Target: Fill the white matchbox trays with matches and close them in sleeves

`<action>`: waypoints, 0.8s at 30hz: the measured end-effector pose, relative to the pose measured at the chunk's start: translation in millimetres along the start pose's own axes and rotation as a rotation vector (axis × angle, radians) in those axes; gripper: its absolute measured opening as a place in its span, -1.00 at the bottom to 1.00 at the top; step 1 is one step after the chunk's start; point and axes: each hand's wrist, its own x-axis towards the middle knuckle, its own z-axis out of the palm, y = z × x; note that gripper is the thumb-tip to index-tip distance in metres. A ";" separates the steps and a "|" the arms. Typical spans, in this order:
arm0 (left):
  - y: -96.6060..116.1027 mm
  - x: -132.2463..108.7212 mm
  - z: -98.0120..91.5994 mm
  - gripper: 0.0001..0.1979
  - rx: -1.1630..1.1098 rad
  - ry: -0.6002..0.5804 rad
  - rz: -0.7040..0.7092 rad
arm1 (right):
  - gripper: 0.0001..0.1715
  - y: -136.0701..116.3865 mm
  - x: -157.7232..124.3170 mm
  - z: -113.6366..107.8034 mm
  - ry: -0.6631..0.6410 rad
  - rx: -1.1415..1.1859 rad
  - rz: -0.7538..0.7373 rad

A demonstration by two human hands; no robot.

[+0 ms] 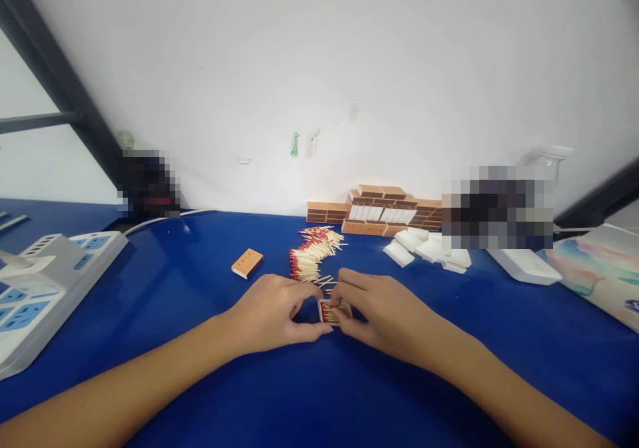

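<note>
Blue table [210, 368], match tray [330, 313] half hidden

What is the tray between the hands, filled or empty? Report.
Not empty: red-tipped matches lie in the tray, held by left hand and right hand.

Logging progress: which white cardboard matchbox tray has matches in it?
The small white cardboard tray between the left hand and right hand, holding red-tipped matches. The white trays heaped farther right, by the stacked brown matchboxes, show no matches.
</note>
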 end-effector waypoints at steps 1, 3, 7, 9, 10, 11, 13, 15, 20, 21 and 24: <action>0.0 -0.1 0.0 -0.69 0.000 0.002 0.001 | -0.91 -0.6 0.0 0.0 0.001 -0.007 -0.003; -0.1 -0.3 0.2 -0.68 0.003 0.005 0.002 | -0.93 -1.9 -0.1 -0.7 0.013 -0.036 -0.010; -0.2 -0.5 0.5 -0.68 0.007 0.004 0.001 | -0.93 -4.4 0.2 -3.5 -0.018 -0.087 0.000; -0.4 -0.5 0.5 -0.69 0.012 0.006 0.004 | -0.87 -4.7 0.8 -4.3 -0.070 -0.079 0.017; -0.4 -0.6 0.5 -0.69 0.015 0.009 0.005 | -0.84 -4.3 1.1 -4.5 -0.089 -0.072 0.025; -0.6 -0.7 0.6 -0.69 0.019 0.011 0.004 | -0.81 -3.5 1.4 -4.5 -0.098 -0.065 0.034; -0.9 -1.1 0.9 -0.69 0.024 0.008 -0.002 | -0.78 -1.2 1.6 -4.4 -0.104 -0.048 0.052; -1.1 -1.4 1.2 -0.69 0.027 0.009 0.001 | -0.77 1.3 1.2 -3.9 -0.111 -0.018 0.067; -1.2 -1.3 1.2 -0.70 0.029 0.013 0.023 | -0.75 4.3 -0.7 -1.9 -0.137 0.077 0.086; -1.1 -1.2 1.1 -0.70 0.029 0.016 0.023 | -0.75 4.9 -1.0 -1.8 -0.134 0.086 0.089; -0.7 -1.1 0.8 -0.69 0.028 0.018 0.025 | -0.80 7.4 -1.3 -1.7 -0.110 0.122 0.107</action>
